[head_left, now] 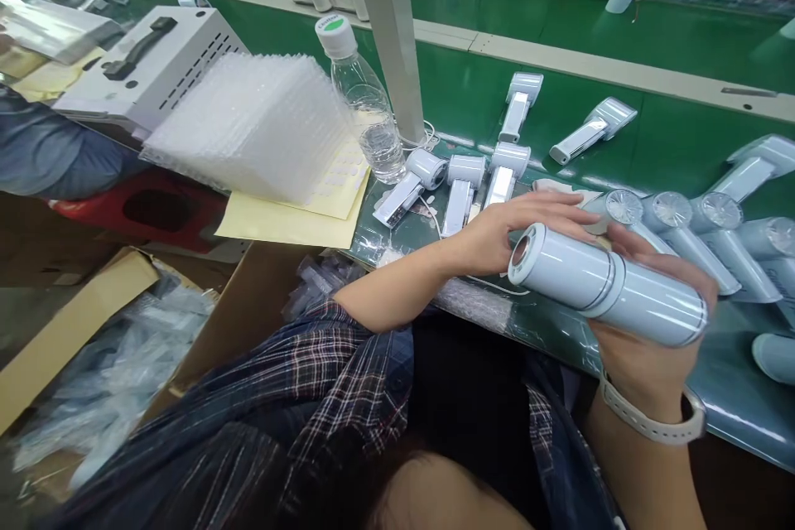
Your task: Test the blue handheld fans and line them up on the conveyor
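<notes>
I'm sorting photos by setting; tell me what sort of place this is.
Probably a factory assembly or packing line: many matching pale-blue devices lie along a long green work surface, and a cardboard box of clear plastic stands nearby.

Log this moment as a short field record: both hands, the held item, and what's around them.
Right hand: gripping the pale-blue device
Left hand: open, beside the device's ring-shaped end; contact unclear
Held device pose: lying roughly sideways, raised in front of the bench edge
Right wrist: pale band
Beyond left forearm: three similar devices
Left of these: clear bottle, stack of translucent sheets, yellow paper
Left, below bench: cardboard box holding clear plastic
</notes>
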A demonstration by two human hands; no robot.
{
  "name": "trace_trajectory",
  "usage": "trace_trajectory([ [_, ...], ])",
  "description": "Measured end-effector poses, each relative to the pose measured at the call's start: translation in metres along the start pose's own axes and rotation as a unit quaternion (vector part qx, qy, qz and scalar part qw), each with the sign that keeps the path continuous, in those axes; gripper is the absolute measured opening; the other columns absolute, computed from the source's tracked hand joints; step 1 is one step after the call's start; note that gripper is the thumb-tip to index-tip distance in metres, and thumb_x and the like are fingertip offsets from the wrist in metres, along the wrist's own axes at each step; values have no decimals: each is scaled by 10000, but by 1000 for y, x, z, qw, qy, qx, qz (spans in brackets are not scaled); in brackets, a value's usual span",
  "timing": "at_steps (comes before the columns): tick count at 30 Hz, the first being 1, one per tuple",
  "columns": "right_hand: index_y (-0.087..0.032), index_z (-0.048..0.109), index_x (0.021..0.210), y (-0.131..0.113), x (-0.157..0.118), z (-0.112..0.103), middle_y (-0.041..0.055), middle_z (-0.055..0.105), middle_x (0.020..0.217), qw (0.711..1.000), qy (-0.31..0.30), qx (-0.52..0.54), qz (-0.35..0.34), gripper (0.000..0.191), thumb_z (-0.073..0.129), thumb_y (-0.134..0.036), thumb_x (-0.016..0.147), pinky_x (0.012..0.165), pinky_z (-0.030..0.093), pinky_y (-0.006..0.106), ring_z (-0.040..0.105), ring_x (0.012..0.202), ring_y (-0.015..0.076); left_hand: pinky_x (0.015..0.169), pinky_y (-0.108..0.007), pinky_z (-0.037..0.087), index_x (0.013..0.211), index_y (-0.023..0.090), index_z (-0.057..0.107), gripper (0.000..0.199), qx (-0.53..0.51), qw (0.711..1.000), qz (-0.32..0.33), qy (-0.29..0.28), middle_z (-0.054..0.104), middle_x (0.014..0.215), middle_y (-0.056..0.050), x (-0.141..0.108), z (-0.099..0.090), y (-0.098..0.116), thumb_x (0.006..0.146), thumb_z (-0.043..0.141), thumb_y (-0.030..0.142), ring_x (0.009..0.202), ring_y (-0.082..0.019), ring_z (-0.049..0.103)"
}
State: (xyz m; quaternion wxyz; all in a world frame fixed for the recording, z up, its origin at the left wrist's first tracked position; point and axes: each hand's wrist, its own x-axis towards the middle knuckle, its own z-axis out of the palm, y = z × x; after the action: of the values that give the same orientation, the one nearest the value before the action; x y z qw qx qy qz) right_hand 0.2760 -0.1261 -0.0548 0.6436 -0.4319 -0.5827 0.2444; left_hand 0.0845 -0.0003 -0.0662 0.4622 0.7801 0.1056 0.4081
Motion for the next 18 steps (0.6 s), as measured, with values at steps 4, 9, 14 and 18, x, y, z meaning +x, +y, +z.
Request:
trace_trajectory([
  [4,-240,681,1278,6,1,-5,151,718,1474,995,-3,-46,-84,654,978,-309,700,1270,390,748,654,1422,394,1410,-550,220,1281,278,797,345,166,984,55,-30,701,1541,-26,0,3,-4,1094,516,347,1640,-247,449],
  [9,-283,705,1313,11,0,-13,105,746,1454,986,-21,-64,-151,705,976,-289,662,1184,501,729,708,1352,391,1394,-550,270,1332,260,781,491,261,958,112,-40,712,1519,-49,-5,4,-5,1163,329,351,1661,-217,412],
  [14,-269,696,1316,18,-2,-10,131,747,1454,990,-28,-47,-129,774,1017,-271,611,1158,531,702,715,1344,397,1397,-530,272,1346,250,779,443,240,964,86,-74,755,1432,-73,-2,1,-4,1145,400,362,1587,-228,513],
  [18,-269,655,1328,32,-1,-20,110,799,1288,993,-12,-67,-96,911,1075,-286,520,1109,569,672,787,1149,363,1322,-508,409,1272,155,784,438,135,986,10,-96,792,1275,-148,5,2,-7,934,755,432,1283,-280,702],
])
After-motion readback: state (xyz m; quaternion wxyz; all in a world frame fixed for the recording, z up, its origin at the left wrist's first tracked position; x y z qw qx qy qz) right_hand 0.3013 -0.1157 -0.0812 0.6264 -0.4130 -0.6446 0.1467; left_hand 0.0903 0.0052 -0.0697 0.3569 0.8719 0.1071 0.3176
